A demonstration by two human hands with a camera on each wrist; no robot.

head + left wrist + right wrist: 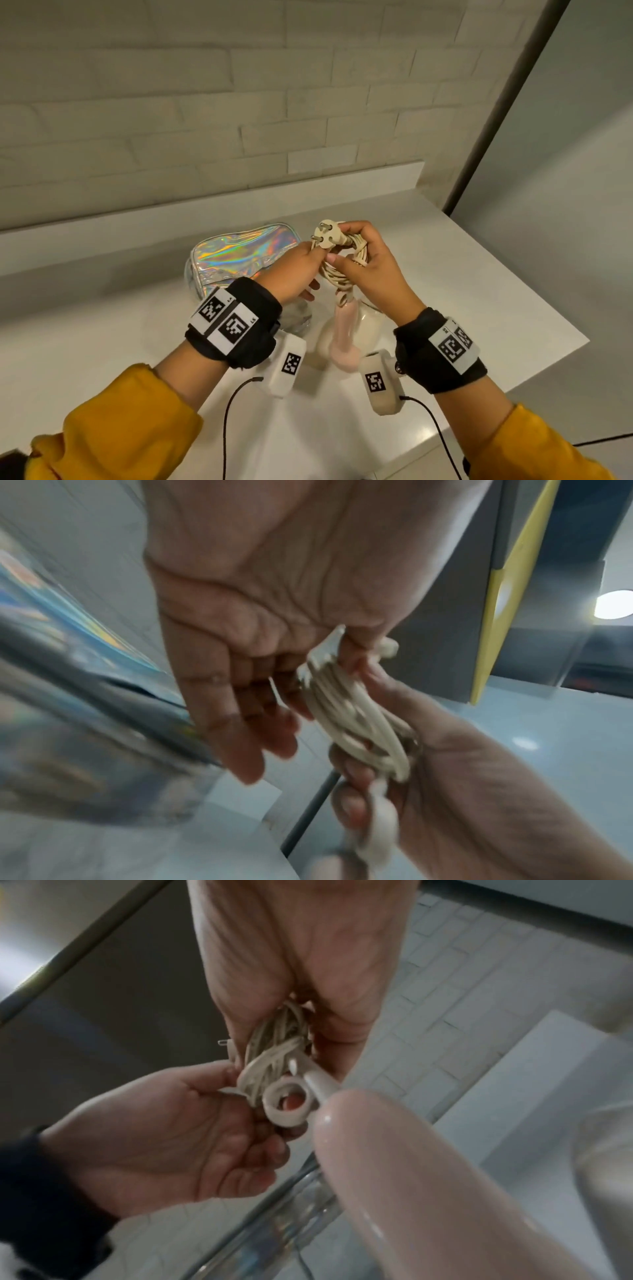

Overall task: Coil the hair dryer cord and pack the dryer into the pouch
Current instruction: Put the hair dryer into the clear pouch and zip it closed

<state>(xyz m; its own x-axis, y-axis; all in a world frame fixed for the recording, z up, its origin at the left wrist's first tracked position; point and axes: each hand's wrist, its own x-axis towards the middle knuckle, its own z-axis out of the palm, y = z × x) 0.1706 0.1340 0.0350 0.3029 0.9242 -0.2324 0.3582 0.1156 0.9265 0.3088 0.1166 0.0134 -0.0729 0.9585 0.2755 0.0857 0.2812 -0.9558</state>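
Gripping one coiled cord (346,265), two hands

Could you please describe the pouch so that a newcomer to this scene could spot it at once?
Look at the white counter below the brick wall. The pouch lies toward the back, just left of both hands. It alone has a shiny, rainbow-coloured holographic surface.

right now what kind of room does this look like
Probably a bathroom or vanity corner at home: a white counter against a pale brick-pattern wall, with a holographic pouch and pink hair dryer on it.
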